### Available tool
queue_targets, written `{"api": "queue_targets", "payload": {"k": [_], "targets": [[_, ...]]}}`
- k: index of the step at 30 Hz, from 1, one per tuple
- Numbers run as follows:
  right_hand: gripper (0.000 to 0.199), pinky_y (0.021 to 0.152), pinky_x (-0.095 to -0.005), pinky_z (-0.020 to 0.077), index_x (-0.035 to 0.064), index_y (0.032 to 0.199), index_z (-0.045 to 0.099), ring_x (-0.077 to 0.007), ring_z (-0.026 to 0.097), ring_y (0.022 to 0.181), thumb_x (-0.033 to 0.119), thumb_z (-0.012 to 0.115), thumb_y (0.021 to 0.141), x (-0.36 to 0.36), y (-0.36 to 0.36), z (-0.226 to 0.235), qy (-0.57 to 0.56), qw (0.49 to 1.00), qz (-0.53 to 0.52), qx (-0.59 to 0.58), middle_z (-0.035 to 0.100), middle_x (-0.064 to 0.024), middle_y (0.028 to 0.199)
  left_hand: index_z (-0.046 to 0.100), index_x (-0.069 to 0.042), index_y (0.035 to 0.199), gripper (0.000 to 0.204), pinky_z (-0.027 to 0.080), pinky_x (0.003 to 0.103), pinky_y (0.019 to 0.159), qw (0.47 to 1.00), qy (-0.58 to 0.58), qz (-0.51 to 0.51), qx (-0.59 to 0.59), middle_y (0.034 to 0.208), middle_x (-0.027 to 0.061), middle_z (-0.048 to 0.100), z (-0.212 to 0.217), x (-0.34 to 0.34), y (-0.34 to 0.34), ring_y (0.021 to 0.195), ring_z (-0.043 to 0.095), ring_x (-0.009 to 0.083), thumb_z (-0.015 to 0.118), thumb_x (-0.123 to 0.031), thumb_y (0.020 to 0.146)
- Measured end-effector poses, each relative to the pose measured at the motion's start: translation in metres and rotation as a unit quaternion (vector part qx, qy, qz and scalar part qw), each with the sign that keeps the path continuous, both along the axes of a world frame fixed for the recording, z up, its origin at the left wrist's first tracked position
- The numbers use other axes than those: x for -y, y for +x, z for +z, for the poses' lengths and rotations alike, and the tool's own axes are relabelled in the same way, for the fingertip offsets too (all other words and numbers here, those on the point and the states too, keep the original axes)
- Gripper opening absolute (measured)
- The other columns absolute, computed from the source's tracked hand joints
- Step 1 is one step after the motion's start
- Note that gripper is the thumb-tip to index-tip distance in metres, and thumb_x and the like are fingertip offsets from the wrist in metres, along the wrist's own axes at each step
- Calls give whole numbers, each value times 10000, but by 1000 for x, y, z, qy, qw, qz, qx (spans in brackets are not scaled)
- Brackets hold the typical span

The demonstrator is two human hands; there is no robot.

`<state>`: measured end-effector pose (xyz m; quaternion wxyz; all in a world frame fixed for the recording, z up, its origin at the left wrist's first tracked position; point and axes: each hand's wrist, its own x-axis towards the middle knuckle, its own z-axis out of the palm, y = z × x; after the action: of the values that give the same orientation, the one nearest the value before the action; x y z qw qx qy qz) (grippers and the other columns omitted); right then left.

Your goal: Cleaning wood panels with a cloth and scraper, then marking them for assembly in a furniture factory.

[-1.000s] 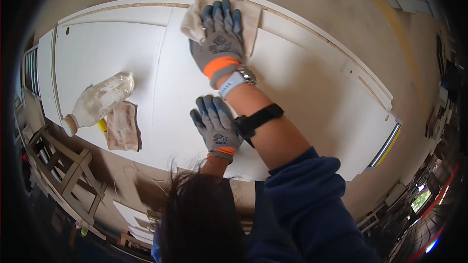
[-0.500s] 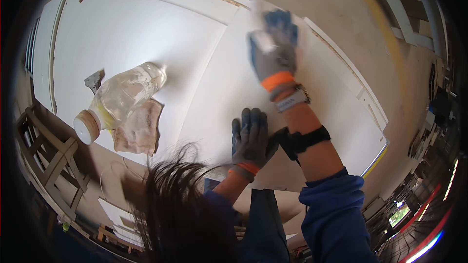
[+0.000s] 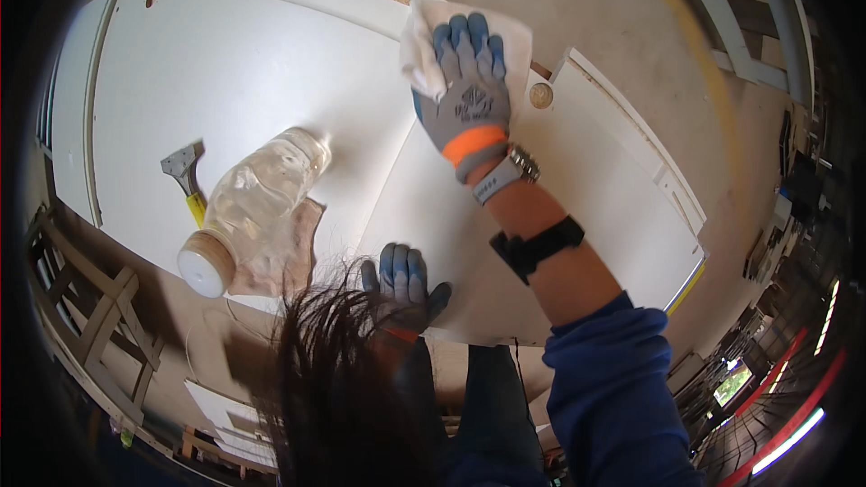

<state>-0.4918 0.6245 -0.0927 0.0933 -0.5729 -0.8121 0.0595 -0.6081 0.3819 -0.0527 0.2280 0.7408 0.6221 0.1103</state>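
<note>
My right hand (image 3: 469,95), in a grey and blue work glove with an orange cuff, presses a white cloth (image 3: 512,41) onto the far edge of a white panel (image 3: 532,225). Its fingers stretch over the cloth, and a fold bunches beside the thumb. My left hand (image 3: 403,281), gloved alike, rests on the near part of the panel with fingers extended and nothing held. Hair covers part of its wrist. To its left is a large clear bottle (image 3: 262,185) with a white cap; whether it stands or lies I cannot tell. It partly covers a brownish rag (image 3: 298,257).
A scraper (image 3: 185,167) with a yellow handle lies left of the bottle. Right of the cloth, the panel has a round recess (image 3: 540,96). A wooden frame (image 3: 104,307) stands at the lower left. Metal framework (image 3: 735,22) is at the far right.
My right hand has swept the cloth leftward along the panel's far edge, and the cloth now lies more spread out. My left hand appears further left and nearer me. The view has shifted somewhat.
</note>
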Motion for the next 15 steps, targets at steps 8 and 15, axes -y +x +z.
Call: {"api": "queue_targets", "payload": {"k": [8,15], "targets": [[816,1214,-504,117,30,1434,433,-344,237,1463,428,700,774,54,-26,51,-242,967,84,6,362,-182,1525,501,34,1209,701,339,584,920,1000,20,5,13,1228,203,498,-5,6,-3,1217,452,393,655,-476,754],[748,1200,-484,158,-25,1434,395,-391,279,1431,397,609,854,18,-27,38,-30,998,-50,34,374,-228,1494,488,33,1224,707,342,572,906,999,26,14,23,1231,193,497,-1,-1,-4,1205,465,376,668,-450,741]]}}
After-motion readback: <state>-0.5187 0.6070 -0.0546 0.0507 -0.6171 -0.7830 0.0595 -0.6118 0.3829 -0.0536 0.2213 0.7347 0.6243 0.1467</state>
